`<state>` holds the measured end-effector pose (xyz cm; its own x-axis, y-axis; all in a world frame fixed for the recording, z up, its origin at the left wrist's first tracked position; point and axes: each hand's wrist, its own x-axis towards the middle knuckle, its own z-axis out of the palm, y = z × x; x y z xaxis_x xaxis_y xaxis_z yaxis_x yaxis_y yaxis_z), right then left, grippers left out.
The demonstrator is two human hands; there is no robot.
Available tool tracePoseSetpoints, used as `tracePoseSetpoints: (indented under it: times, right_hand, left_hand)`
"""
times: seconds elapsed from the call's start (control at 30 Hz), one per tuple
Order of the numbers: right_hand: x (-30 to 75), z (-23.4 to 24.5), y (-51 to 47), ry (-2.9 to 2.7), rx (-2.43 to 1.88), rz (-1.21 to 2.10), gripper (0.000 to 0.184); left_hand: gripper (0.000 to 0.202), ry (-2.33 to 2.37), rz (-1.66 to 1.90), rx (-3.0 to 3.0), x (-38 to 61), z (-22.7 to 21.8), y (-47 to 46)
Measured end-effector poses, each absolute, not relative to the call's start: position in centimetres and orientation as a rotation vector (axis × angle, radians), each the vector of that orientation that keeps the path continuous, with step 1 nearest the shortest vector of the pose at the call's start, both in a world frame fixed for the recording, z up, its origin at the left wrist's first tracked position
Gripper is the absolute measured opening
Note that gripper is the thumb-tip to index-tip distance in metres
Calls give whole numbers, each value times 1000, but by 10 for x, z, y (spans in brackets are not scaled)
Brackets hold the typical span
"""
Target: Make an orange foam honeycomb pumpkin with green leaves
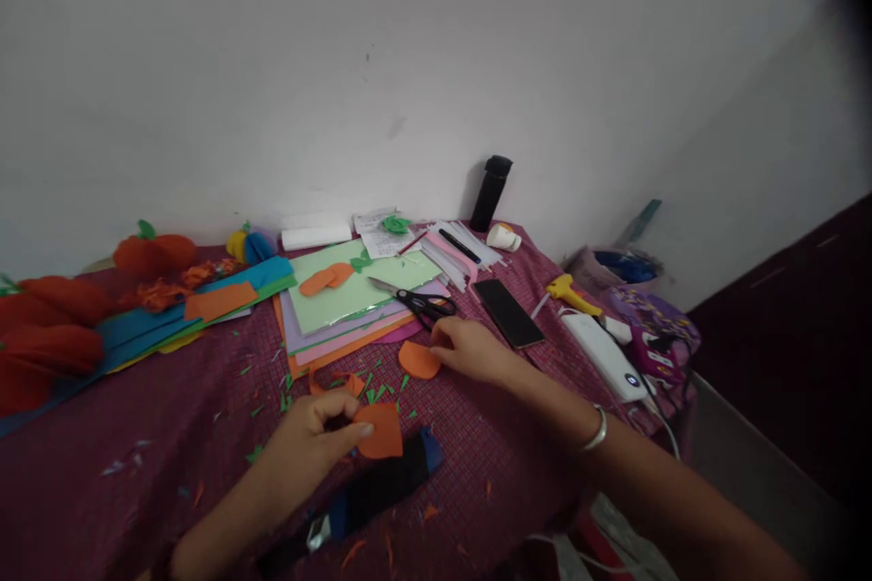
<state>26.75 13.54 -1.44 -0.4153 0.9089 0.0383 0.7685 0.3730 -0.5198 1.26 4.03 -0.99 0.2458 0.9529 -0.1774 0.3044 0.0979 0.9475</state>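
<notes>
Between the thumb and fingers of my left hand (320,436) is a squarish piece of orange paper (381,432), held above the table. My right hand (470,349) pinches the right edge of a rounded orange paper cut-out (418,361). Black-handled scissors (415,300) lie just behind my right hand, blades pointing left over a stack of coloured sheets (327,309). On that stack rest other orange oval cut-outs (327,278). Orange and green paper scraps (371,390) are scattered between my hands.
Red paper pumpkins (51,336) and blue sheets (146,331) stand to the left. A phone (509,313), yellow glue gun (572,293), white power bank (606,356) and purple extension board (658,359) lie to the right. A black bottle (490,193) stands by the wall.
</notes>
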Motion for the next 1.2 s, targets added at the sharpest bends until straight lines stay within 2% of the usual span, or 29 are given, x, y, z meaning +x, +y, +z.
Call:
tracePoseSetpoints:
  times: [0.2, 0.37, 0.67, 0.87, 1.0, 1.07, 1.2]
  right_hand:
    - [247, -21, 141, -2486, -1533, 518, 18]
    - [241, -17, 144, -2549, -1550, 598, 16]
    - [232, -2, 129, -2351, -1222, 953, 11]
    - [209, -11, 106, -1888, -849, 1348, 17]
    - [210, -18, 98, -1791, -883, 1239, 43]
    - [216, -18, 97, -1833, -932, 1108, 50]
    - [227, -17, 98, -1935, -868, 937, 33]
  left_hand:
    - [25, 1280, 802, 1341, 9, -23, 40]
    - [23, 1271, 931, 1208, 2, -32, 45]
    - [25, 1246, 1067, 909, 4, -18, 45]
    - [26, 1209, 1170, 771, 35, -6, 39]
    - [21, 1225, 1296, 876, 50, -9, 39]
    - [17, 1238, 1324, 938, 52, -11, 40]
    - [13, 1265, 1328, 1008, 52, -15, 39]
